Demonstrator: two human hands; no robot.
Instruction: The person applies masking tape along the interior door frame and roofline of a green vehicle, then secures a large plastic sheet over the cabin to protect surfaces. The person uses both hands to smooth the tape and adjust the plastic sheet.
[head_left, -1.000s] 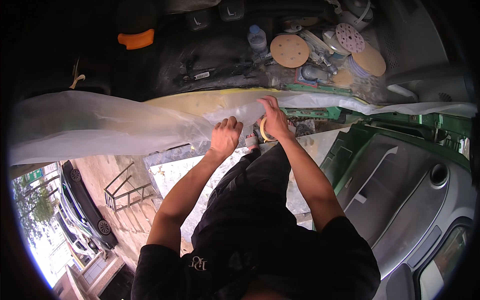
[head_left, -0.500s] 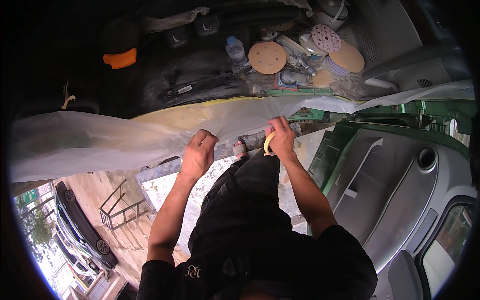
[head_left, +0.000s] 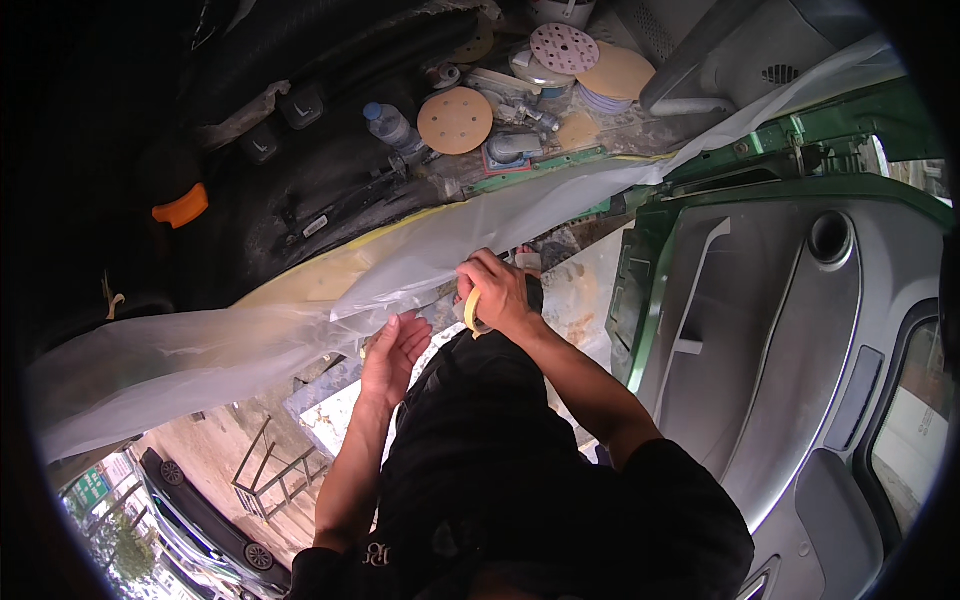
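A translucent plastic sheet (head_left: pixel 215 350) hangs in folds along the edge of the vehicle's door opening, its upper edge lined with a yellow strip (head_left: pixel 395 228). My right hand (head_left: pixel 500 292) is closed, with a roll of yellow masking tape (head_left: pixel 472 312) hooked in it, just below the sheet's middle. My left hand (head_left: pixel 394 358) is beside the sheet's lower folds, palm turned up and fingers stretched out, with nothing visible in it. Whether its fingertips touch the plastic I cannot tell.
On the vehicle floor lie sanding discs (head_left: pixel 455 121), a water bottle (head_left: pixel 390 126) and a grey tool (head_left: pixel 514 148). To the right stands a green door with grey trim (head_left: pixel 770 330). At lower left are a metal frame (head_left: pixel 275 475) and a parked dark car (head_left: pixel 215 520).
My left hand has let go of the sheet, opened and dropped lower. My right hand has moved left and down with the tape roll. The view has turned and shifted.
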